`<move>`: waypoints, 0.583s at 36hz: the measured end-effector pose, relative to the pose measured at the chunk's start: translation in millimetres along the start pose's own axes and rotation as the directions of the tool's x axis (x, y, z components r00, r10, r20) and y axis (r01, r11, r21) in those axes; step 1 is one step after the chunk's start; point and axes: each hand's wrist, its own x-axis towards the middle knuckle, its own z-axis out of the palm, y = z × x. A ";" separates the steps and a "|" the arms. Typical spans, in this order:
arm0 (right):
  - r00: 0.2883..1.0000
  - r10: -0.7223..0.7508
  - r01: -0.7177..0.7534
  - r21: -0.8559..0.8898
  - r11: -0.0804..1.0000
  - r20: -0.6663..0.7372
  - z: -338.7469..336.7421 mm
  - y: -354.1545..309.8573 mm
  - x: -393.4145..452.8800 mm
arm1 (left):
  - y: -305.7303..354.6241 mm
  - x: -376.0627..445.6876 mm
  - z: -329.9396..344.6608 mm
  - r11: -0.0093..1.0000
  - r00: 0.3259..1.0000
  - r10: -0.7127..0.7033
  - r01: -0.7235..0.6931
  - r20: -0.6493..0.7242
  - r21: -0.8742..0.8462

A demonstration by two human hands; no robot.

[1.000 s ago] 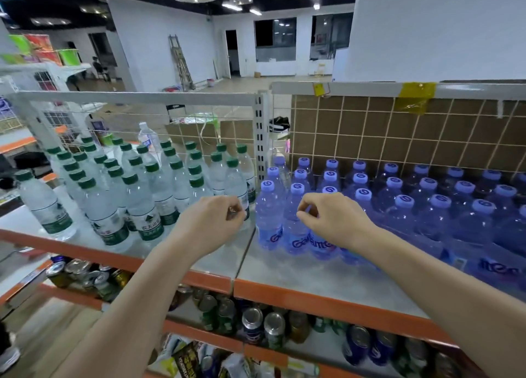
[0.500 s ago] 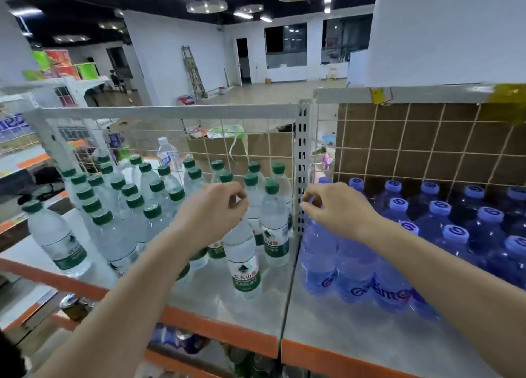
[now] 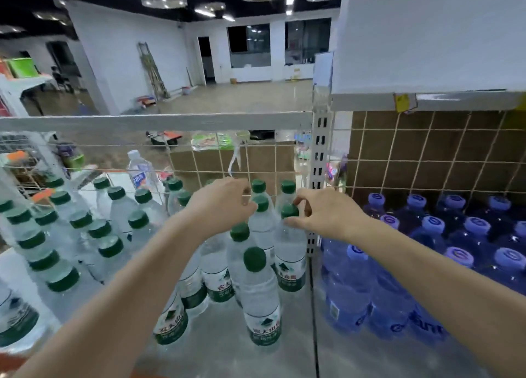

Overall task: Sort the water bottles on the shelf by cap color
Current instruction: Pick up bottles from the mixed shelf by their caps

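Note:
Green-capped clear bottles point(image 3: 257, 292) fill the left shelf section, and purple-capped blue bottles point(image 3: 432, 229) fill the right one, past the white upright post point(image 3: 320, 161). My left hand point(image 3: 225, 206) is curled at the back of the green group, its fingertips pinching the cap of a green-capped bottle point(image 3: 260, 203). Just to its right, my right hand point(image 3: 324, 214) pinches the neck of another green-capped bottle point(image 3: 289, 211) between thumb and fingers. Both bottles stand close to the post among other green-capped ones.
A wire mesh back point(image 3: 256, 164) closes the shelf behind the bottles. Behind the mesh stands a pale-capped bottle point(image 3: 139, 168). The grey shelf deck point(image 3: 216, 346) shows in front of the green group. A brown tiled panel point(image 3: 427, 155) backs the purple side.
Both hands have moved left, from the purple bottles' front edge to the back of the green group. The right hand has left the purple caps and now holds a green-capped bottle. The view came closer.

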 end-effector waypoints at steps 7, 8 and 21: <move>0.991 0.131 -0.131 0.004 0.991 0.024 16.6 -19.0 13.4 | -6.7 32.3 19.2 0.985 0.989 0.136 -0.141 0.056 0.103; 0.990 0.143 -0.144 0.016 0.990 0.010 16.8 -19.7 14.2 | -7.3 36.5 21.6 0.979 0.986 0.163 -0.167 0.044 0.113; 0.969 0.239 -0.236 0.052 0.970 -0.061 14.4 -21.9 28.1 | -19.3 60.3 40.2 0.956 0.952 0.286 -0.291 0.106 0.035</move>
